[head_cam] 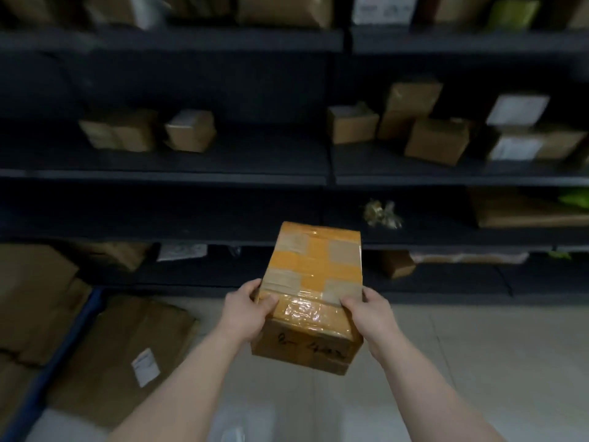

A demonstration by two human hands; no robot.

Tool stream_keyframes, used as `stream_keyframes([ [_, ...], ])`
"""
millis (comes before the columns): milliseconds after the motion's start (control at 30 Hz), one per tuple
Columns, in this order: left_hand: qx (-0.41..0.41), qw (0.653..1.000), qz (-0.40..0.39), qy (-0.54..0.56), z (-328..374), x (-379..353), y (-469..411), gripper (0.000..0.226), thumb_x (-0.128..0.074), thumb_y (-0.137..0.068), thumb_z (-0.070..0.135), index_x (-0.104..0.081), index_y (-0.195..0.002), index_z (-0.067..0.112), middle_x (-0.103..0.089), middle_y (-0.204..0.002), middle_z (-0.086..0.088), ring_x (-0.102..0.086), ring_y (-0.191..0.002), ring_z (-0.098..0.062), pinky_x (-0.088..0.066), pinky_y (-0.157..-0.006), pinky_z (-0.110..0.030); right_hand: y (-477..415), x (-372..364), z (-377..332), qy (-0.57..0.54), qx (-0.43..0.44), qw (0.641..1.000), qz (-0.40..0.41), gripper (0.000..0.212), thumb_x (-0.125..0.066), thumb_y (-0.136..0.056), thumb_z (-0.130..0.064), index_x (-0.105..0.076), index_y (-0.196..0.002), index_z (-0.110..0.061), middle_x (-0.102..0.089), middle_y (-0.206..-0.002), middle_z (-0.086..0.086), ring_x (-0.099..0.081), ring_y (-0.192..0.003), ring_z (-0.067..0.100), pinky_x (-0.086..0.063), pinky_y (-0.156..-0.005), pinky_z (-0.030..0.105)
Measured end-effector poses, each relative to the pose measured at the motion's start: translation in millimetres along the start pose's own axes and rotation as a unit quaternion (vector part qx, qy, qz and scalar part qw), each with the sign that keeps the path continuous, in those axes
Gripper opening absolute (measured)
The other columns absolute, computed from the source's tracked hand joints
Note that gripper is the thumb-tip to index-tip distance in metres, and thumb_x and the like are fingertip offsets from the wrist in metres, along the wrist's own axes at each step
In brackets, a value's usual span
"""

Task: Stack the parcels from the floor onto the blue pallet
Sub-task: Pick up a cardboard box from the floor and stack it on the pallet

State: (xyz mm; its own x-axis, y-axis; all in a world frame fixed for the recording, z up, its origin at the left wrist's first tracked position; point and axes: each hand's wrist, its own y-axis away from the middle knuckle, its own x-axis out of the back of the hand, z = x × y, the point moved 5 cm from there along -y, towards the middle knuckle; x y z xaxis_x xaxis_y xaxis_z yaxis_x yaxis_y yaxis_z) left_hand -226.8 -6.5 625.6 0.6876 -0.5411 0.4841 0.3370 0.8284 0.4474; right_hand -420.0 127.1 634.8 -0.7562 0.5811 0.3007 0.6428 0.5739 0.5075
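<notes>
I am seeing the taped cardboard parcel (314, 291) being held in the air in front of the dark shelving (165, 178), above the floor and right of the blue pallet (63, 349). The left hand (247, 314) is gripping its near left corner and the right hand (369, 314) its near right corner, fingers curled over the top. I am judging it stiff and fairly light. The glossy tape is probably slippery, so I am favouring bare cardboard edges.

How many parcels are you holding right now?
1: the taped orange-brown parcel, gripped at its near corners by the left hand and right hand, above the floor before the shelves. A second behind it could be hidden.
</notes>
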Motion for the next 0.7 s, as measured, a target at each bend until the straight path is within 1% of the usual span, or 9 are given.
stream_keyframes([
  [67,0.003,0.999,0.035,0.024,-6,46,35,0.061,-0.066,-0.088,0.035,-0.043,-0.143,0.022,-0.051,-0.136,-0.005,-0.054,-0.119,-0.023,-0.045,-0.103,-0.038,32,-25,-28,0.026,0.024,0.999,-0.037,0.011,-0.058,-0.092,-0.02,-0.054,-0.097,-0.029,-0.065,-0.092,-0.005,-0.064,-0.088,0.018,-0.054,-0.085,0.039],
  [200,0.015,0.991,0.109,0.078,-37,131,104,0.06,-0.066,-0.088,0.036,-0.044,-0.142,0.025,-0.053,-0.135,-0.003,-0.056,-0.117,-0.022,-0.047,-0.102,-0.043,96,-85,-74,0.074,0.076,0.989,-0.101,0.014,-0.061,-0.092,-0.026,-0.055,-0.104,-0.027,-0.066,-0.104,0.002,-0.065,-0.093,0.024,-0.055,-0.088,0.044],
  [267,0.026,0.983,0.15,0.102,-59,170,136,0.059,-0.065,-0.087,0.039,-0.044,-0.142,0.028,-0.05,-0.137,-0.002,-0.055,-0.117,-0.021,-0.048,-0.101,-0.043,128,-120,-92,0.098,0.101,0.981,-0.132,0.015,-0.061,-0.092,-0.027,-0.056,-0.106,-0.025,-0.066,-0.103,0.002,-0.064,-0.092,0.024,-0.055,-0.086,0.046],
  [367,0.048,0.969,0.212,0.117,-94,227,185,0.06,-0.062,-0.089,0.042,-0.04,-0.144,0.028,-0.045,-0.141,-0.003,-0.051,-0.121,-0.023,-0.045,-0.103,-0.042,179,-176,-111,0.129,0.135,0.966,-0.177,0.015,-0.062,-0.092,-0.028,-0.055,-0.105,-0.025,-0.064,-0.099,0.001,-0.063,-0.09,0.023,-0.055,-0.086,0.045],
  [467,0.083,0.95,0.27,0.136,-140,280,240,0.064,-0.061,-0.089,0.044,-0.037,-0.146,0.024,-0.043,-0.144,-0.006,-0.051,-0.123,-0.025,-0.044,-0.104,-0.043,236,-238,-117,0.157,0.163,0.949,-0.22,0.018,-0.062,-0.091,-0.032,-0.056,-0.106,-0.025,-0.064,-0.101,0.002,-0.063,-0.091,0.024,-0.055,-0.086,0.046],
  [533,0.109,0.933,0.305,0.156,-178,313,282,0.066,-0.062,-0.089,0.043,-0.038,-0.146,0.019,-0.044,-0.143,-0.007,-0.051,-0.123,-0.026,-0.045,-0.103,-0.042,277,-286,-111,0.169,0.174,0.937,-0.252,0.021,-0.063,-0.091,-0.033,-0.058,-0.109,-0.023,-0.065,-0.098,0.002,-0.064,-0.089,0.024,-0.056,-0.082,0.045],
  [633,0.136,0.91,0.345,0.187,-235,356,349,0.053,-0.059,-0.093,0.036,-0.047,-0.139,0.014,-0.052,-0.136,-0.005,-0.053,-0.115,-0.023,-0.046,-0.094,-0.035,346,-356,-93,0.191,0.178,0.915,-0.309,0.022,-0.062,-0.093,-0.03,-0.058,-0.112,-0.02,-0.062,-0.09,-0.001,-0.062,-0.082,0.021,-0.053,-0.065,0.036],
  [667,0.142,0.903,0.356,0.197,-255,370,370,0.049,-0.059,-0.093,0.034,-0.049,-0.137,0.015,-0.053,-0.133,-0.005,-0.053,-0.111,-0.021,-0.046,-0.091,-0.033,368,-378,-86,0.2,0.176,0.907,-0.327,0.026,-0.062,-0.093,-0.03,-0.057,-0.116,-0.019,-0.061,-0.09,-0.001,-0.062,-0.082,0.021,-0.051,-0.063,0.033],
  [700,0.149,0.895,0.366,0.205,-274,382,392,0.047,-0.059,-0.093,0.034,-0.05,-0.135,0.016,-0.054,-0.132,-0.004,-0.054,-0.109,-0.02,-0.046,-0.091,-0.033,391,-400,-78,0.209,0.17,0.899,-0.346,0.031,-0.062,-0.093,-0.03,-0.057,-0.12,-0.018,-0.061,-0.09,0.0,-0.062,-0.083,0.021,-0.051,-0.064,0.033],
])
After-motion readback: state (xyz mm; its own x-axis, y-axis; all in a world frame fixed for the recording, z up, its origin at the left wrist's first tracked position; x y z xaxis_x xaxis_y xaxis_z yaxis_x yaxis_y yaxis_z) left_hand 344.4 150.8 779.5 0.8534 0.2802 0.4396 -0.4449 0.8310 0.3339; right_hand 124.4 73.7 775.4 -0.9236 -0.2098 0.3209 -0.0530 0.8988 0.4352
